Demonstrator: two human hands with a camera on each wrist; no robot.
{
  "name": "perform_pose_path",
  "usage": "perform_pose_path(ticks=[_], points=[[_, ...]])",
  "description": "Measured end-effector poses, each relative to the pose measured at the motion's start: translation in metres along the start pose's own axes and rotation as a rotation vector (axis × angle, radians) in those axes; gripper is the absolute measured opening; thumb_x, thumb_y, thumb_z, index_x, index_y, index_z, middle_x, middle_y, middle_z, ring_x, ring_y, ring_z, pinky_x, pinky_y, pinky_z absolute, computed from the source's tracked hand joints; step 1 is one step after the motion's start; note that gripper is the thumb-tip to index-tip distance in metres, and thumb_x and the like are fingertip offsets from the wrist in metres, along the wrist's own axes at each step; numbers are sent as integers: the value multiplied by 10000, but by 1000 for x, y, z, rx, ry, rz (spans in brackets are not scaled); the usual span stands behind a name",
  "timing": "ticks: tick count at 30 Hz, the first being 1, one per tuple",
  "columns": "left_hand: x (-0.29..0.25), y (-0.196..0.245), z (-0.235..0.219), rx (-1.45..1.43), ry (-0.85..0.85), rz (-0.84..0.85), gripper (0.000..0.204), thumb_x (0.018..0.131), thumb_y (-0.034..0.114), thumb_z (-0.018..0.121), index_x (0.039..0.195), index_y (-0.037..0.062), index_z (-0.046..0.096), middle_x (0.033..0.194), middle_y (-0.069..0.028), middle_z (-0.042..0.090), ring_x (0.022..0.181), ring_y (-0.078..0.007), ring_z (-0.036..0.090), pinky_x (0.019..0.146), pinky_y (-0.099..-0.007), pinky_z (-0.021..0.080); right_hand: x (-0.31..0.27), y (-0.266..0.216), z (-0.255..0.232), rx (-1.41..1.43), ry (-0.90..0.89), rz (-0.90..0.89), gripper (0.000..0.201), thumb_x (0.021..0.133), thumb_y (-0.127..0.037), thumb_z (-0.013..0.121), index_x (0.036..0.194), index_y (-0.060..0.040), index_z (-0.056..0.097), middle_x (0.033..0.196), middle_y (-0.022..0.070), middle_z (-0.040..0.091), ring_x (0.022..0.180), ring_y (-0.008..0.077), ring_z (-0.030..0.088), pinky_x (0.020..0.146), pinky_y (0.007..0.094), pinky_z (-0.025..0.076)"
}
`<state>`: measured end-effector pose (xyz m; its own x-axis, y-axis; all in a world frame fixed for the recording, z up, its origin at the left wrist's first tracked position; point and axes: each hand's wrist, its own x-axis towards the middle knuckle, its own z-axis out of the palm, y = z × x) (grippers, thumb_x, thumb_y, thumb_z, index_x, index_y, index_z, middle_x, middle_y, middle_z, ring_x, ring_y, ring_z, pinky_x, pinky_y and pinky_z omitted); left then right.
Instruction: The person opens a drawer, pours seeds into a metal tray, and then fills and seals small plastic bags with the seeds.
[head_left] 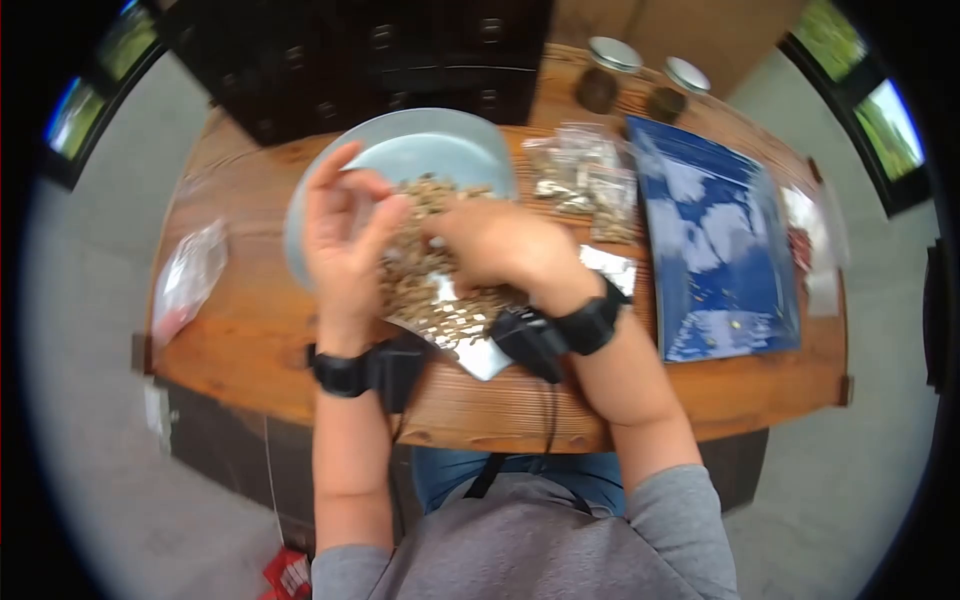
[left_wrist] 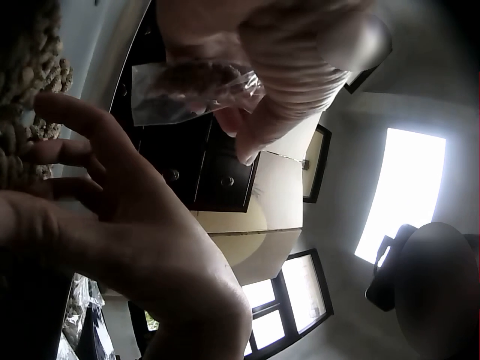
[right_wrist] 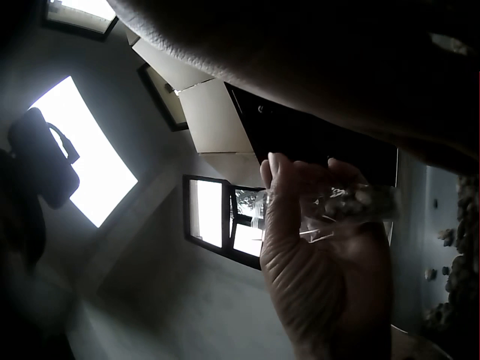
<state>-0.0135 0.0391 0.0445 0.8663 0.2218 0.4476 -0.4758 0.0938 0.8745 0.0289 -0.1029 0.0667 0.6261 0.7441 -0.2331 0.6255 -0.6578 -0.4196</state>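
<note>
My left hand (head_left: 345,240) is raised over the left part of a light blue basin (head_left: 440,150). Between its thumb and fingers it pinches a small clear plastic bag (left_wrist: 169,94) with dark pieces inside. The same bag (right_wrist: 367,206) shows in the right wrist view. My right hand (head_left: 515,250) is over a pile of light brown, lumpy dried pieces (head_left: 430,300) at the basin's near side. In the left wrist view the right hand (left_wrist: 150,232) has its fingers spread and bent, fingertips among the pieces (left_wrist: 49,75).
Several filled clear bags (head_left: 580,175) lie right of the basin, beside a large blue pouch (head_left: 710,250). Two lidded jars (head_left: 600,85) stand behind. A clear bag (head_left: 190,275) lies at the left, and a dark drawer cabinet (head_left: 380,60) stands behind the basin.
</note>
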Motion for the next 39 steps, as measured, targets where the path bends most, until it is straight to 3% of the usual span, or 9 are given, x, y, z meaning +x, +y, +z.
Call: perform_pose_path(ticks=[6, 12, 17, 21, 25, 28, 30, 37, 39], points=[[1, -3, 1, -28, 16, -72, 473, 730, -37, 648, 1159, 27, 458, 810, 13, 534, 799, -61, 501, 756, -212, 414, 21, 2, 24, 49, 1, -16, 270, 623, -57, 665, 885, -40, 601, 861, 162, 593, 863, 317, 576, 730, 388, 456], [1, -11, 1, 0, -11, -126, 454, 740, -55, 634, 1151, 20, 455, 809, 1, 540, 782, -67, 515, 732, -203, 431, 21, 14, 16, 63, 215, -86, 146, 660, -97, 619, 768, 2, 626, 757, 186, 614, 752, 333, 595, 698, 391, 468], [2, -15, 0, 143, -46, -135, 446, 707, -3, 677, 1109, 33, 487, 789, -8, 546, 741, -73, 515, 689, -198, 434, 7, 18, -16, 227, 405, -210, 144, 680, -101, 628, 798, -21, 652, 733, 197, 607, 696, 330, 590, 628, 379, 460], [0, -16, 0, 140, -89, -202, 414, 683, 5, 678, 1066, 29, 520, 756, 0, 554, 719, -68, 505, 680, -204, 425, -6, 12, -33, 351, 596, -264, 160, 712, -86, 633, 845, 4, 639, 778, 140, 605, 672, 254, 604, 610, 317, 471], [-1, -14, 0, 222, -218, -270, 447, 699, -22, 679, 1100, 3, 484, 797, -16, 572, 712, -67, 532, 657, -197, 446, -15, 2, -40, 412, 592, -246, 153, 720, -68, 633, 853, 7, 638, 793, 131, 601, 670, 230, 602, 617, 303, 474], [-3, -17, 4, 41, -253, -324, 419, 681, 2, 679, 1063, 16, 509, 825, -14, 586, 788, -74, 533, 725, -223, 441, -13, -6, -35, 408, 582, -317, 143, 710, -44, 621, 842, 8, 637, 791, 133, 602, 680, 232, 605, 623, 306, 478], [-3, -10, 9, -79, -258, -290, 441, 680, -5, 681, 1075, 7, 486, 930, -44, 586, 877, -104, 553, 780, -246, 451, -9, -7, -30, 325, 538, -304, 149, 720, -24, 619, 865, -1, 638, 805, 75, 604, 689, 151, 599, 622, 257, 476], [-3, -9, 10, -81, -241, -241, 456, 684, -17, 674, 1090, -4, 466, 953, -55, 579, 904, -122, 555, 786, -255, 455, -11, -12, -30, 419, 547, -334, 156, 729, 10, 597, 881, 6, 628, 809, 81, 606, 710, 159, 611, 656, 254, 496], [-2, -11, 7, 8, -285, -204, 432, 717, -2, 655, 1104, 0, 464, 887, -44, 577, 839, -102, 549, 740, -239, 453, -14, -15, -33, 542, 565, -294, 143, 718, -13, 587, 854, 18, 619, 786, 149, 612, 710, 227, 617, 643, 301, 486]])
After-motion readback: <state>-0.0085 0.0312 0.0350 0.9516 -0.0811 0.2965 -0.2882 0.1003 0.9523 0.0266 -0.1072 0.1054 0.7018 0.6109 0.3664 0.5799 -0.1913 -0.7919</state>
